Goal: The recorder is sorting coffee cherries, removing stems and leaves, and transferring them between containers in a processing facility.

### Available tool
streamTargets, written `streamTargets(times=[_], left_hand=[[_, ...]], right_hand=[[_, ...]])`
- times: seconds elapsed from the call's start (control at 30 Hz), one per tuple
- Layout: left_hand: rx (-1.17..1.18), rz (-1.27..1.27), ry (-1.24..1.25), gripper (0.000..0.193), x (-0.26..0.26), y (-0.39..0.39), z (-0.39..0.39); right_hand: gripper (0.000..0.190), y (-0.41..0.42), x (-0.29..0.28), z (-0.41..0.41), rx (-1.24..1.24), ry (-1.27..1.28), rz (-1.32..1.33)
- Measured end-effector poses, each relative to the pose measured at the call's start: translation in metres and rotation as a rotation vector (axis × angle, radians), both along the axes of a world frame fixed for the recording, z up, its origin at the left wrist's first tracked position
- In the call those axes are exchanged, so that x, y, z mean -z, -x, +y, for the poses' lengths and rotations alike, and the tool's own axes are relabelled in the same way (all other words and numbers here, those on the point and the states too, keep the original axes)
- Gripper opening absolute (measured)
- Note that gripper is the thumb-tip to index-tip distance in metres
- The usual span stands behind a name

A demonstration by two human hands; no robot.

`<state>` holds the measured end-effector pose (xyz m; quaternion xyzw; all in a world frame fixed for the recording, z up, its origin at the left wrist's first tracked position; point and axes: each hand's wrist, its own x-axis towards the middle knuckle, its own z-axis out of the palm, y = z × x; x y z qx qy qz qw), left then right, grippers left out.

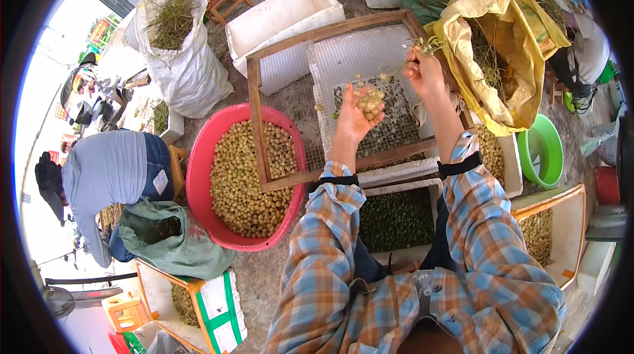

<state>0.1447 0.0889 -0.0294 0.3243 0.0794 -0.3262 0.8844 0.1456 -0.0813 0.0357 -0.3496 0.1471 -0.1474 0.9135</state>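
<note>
My left hand (352, 121), palm up, cradles a small heap of round yellowish fruits (370, 103). My right hand (422, 69) pinches a thin green sprig (427, 46) with small leaves. A few fruits hang near the fingertips of my left hand; what holds them is too fine to tell. Both hands are above a wire-mesh screen (287, 81) in a wooden frame (258, 126). Under the mesh lies a white foam box (342, 52) with dark bits on its bottom. One corner of the frame overlaps a pink tub (197, 175) of similar fruits.
A foam box of dark green fruits (396, 220) stands between my legs. To the right are an open yellow sack (520, 57) of stems and a green basin (554, 151). A white sack (183, 76) stands at left, near a bent-over person (109, 166) and a green sack (198, 250).
</note>
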Motion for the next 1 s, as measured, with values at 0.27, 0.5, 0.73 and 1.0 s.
streamTargets(times=[0.27, 0.5, 0.73, 1.0], left_hand=[[0.038, -0.148, 0.15, 0.041, -0.015, 0.005, -0.002], [-0.014, -0.157, -0.06, 0.031, -0.013, 0.006, -0.003], [-0.018, -0.212, -0.299, 0.014, -0.001, -0.011, 0.017], [-0.159, 0.008, -0.046, 0.026, -0.004, -0.001, 0.004]], right_hand=[[0.01, -0.002, 0.001, -0.004, 0.039, 0.039, 0.029], [0.009, -0.002, 0.001, 0.004, 0.114, 0.109, 0.016], [0.008, 0.001, -0.019, -0.02, 0.217, 0.221, -0.053], [0.009, 0.005, -0.017, -0.01, 0.101, 0.098, -0.083]])
